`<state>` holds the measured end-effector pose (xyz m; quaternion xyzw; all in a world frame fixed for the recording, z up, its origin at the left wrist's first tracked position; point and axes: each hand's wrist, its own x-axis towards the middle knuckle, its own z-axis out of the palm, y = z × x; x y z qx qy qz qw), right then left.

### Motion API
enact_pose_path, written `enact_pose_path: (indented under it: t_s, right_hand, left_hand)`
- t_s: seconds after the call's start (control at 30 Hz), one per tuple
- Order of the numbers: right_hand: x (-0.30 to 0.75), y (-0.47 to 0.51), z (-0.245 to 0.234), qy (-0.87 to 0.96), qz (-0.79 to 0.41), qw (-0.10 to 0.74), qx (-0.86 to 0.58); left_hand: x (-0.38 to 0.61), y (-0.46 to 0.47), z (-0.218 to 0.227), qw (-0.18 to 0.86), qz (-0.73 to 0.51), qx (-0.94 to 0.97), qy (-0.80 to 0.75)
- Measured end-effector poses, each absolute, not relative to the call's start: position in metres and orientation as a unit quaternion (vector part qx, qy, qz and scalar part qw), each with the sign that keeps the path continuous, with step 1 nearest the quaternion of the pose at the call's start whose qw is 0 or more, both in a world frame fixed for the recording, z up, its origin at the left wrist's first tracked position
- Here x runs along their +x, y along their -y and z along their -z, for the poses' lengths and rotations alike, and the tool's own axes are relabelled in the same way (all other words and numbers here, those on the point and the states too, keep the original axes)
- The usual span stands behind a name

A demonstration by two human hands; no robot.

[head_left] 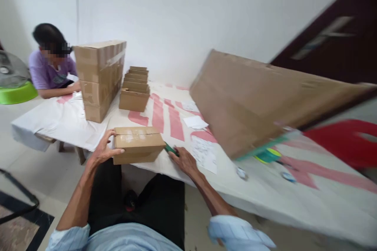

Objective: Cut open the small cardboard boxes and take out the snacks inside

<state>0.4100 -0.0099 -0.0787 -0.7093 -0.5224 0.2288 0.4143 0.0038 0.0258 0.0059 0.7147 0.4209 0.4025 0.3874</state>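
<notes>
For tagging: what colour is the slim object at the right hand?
The slim object is green; head view.

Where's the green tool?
Head view, below and slightly left of centre: the green tool is in the right hand, by the box in the left hand.

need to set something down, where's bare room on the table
Free: white red-printed cloth between open brown cardboard boxes and white papers; near right edge, below small round blue object. Crowded: around green-and-yellow round object.
</notes>
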Motion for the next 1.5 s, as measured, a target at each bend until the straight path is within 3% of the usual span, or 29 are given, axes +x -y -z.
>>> enact_pose_path:
  t_s: [0.27, 0.53, 0.63, 0.77, 0.87, 0.97, 1.13, 1.2, 1.5]
  right_hand:
    - [0.450, 0.018, 0.066, 0.370, -0.357, 0.599, -0.614]
    - [0.442, 0.043, 0.044, 0.324, -0.465, 0.669, -0.480]
    - [0.433, 0.055, 0.029, 0.326, -0.486, 0.675, -0.449]
    - [0.406, 0.068, 0.008, 0.379, -0.506, 0.658, -0.410]
    - [0.381, 0.074, -0.003, 0.418, -0.511, 0.636, -0.399]
    - [0.358, 0.078, -0.011, 0.456, -0.508, 0.622, -0.384]
    - [0.334, 0.093, -0.029, 0.559, -0.445, 0.596, -0.366]
    - [0.329, 0.101, -0.037, 0.611, -0.387, 0.579, -0.376]
    - [0.323, 0.115, -0.046, 0.706, -0.188, 0.543, -0.414]
  left_hand:
    - [0.006, -0.045, -0.005, 0.387, -0.411, 0.711, -0.419]
    - [0.006, -0.044, -0.009, 0.353, -0.430, 0.715, -0.422]
    - [0.012, -0.035, -0.015, 0.251, -0.459, 0.734, -0.434]
    - [0.036, -0.006, -0.034, 0.015, -0.537, 0.738, -0.408]
    - [0.067, 0.022, -0.046, -0.034, -0.572, 0.742, -0.348]
    - [0.099, 0.046, -0.045, 0.075, -0.554, 0.773, -0.299]
    - [0.135, 0.061, -0.031, 0.471, -0.454, 0.683, -0.327]
    - [0.140, 0.059, -0.029, 0.573, -0.436, 0.613, -0.326]
    - [0.146, 0.052, -0.027, 0.691, -0.416, 0.508, -0.301]
